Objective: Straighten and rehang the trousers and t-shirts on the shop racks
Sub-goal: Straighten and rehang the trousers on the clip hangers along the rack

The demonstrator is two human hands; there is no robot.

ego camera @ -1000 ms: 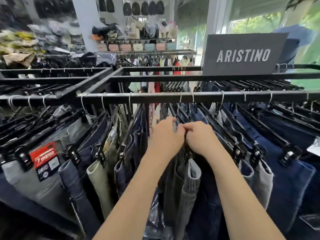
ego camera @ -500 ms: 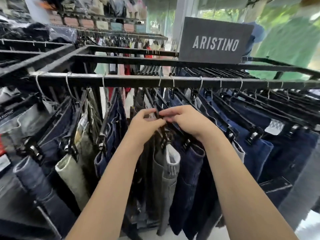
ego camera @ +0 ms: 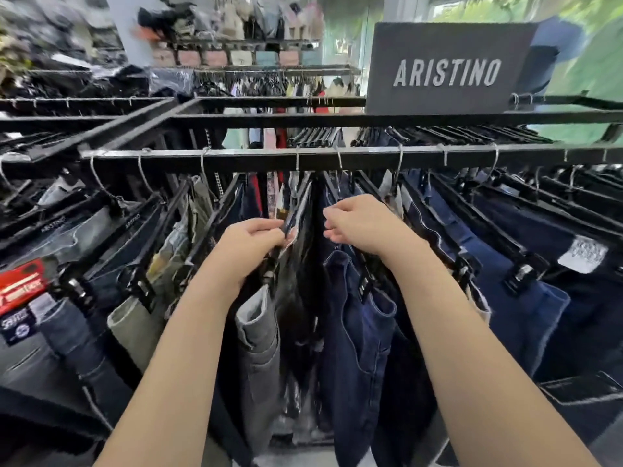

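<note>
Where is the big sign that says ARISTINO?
In the head view the sign stands at the upper right, on top of the black rack, above the dark blue jeans and beyond the right hand.

At one o'clock, a dark sign (ego camera: 448, 67) standing on the rack bar (ego camera: 269, 120) reads "ARISTINO" in pale capitals. At nine o'clock, a black hanger (ego camera: 132, 221) and the next hanger to its left (ego camera: 53, 224) each carry the same word in small white letters. At eight o'clock, a red tag (ego camera: 22, 288) and a dark label (ego camera: 18, 326) bear print too blurred to read.
</note>
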